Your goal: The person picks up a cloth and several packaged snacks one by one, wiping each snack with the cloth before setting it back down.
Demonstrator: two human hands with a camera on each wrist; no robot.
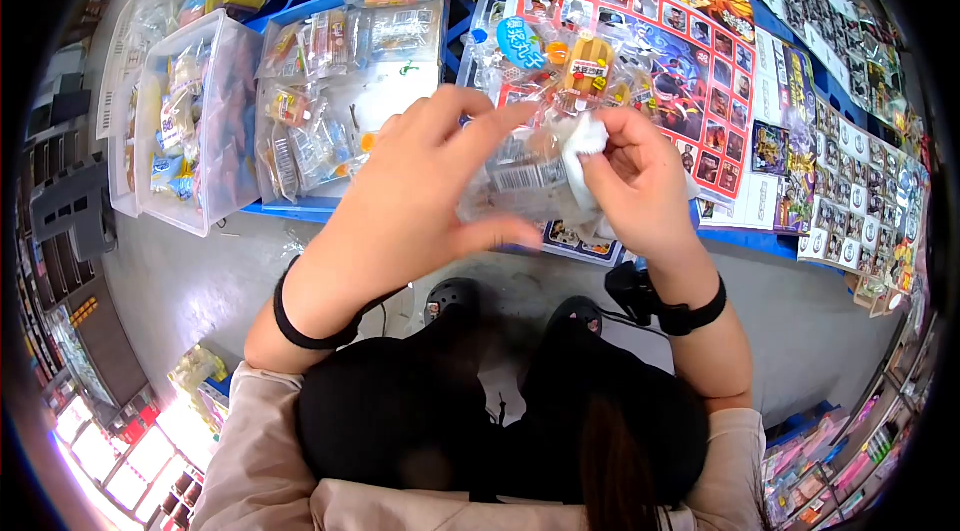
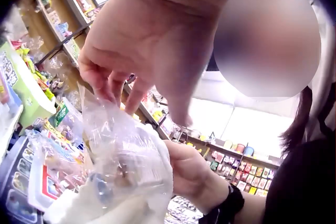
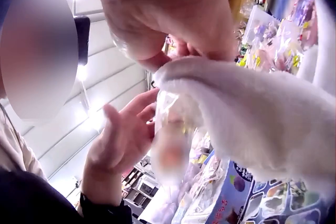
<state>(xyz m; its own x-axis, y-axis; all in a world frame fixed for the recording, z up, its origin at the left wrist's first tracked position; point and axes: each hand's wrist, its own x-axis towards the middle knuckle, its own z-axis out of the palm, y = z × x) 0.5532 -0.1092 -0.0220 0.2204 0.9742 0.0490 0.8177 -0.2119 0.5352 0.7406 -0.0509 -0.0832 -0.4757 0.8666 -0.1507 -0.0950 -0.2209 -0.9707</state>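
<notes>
In the head view my right hand (image 1: pixel 645 181) pinches a white cloth (image 1: pixel 583 153) between thumb and fingers. The cloth lies against a clear plastic packet (image 1: pixel 515 176) that bears a barcode; its contents are blurred. My left hand (image 1: pixel 410 181) is at the packet's other side, thumb spread wide from the fingers. The left wrist view has those fingertips right at the top edge of the crinkled packet (image 2: pixel 123 155), with the thumb away from it. Across the right wrist view the cloth (image 3: pixel 247 108) drapes below the right fingers and hides part of the packet.
Behind the hands, a packet with a yellow-brown piece (image 1: pixel 588 63) lies on a red picture sheet (image 1: pixel 735 101). To the left stand a blue-edged tray (image 1: pixel 390 81) of clear packets and a translucent bin (image 1: pixel 225 166). Printed card sheets (image 1: pixel 865 181) spread over the right side.
</notes>
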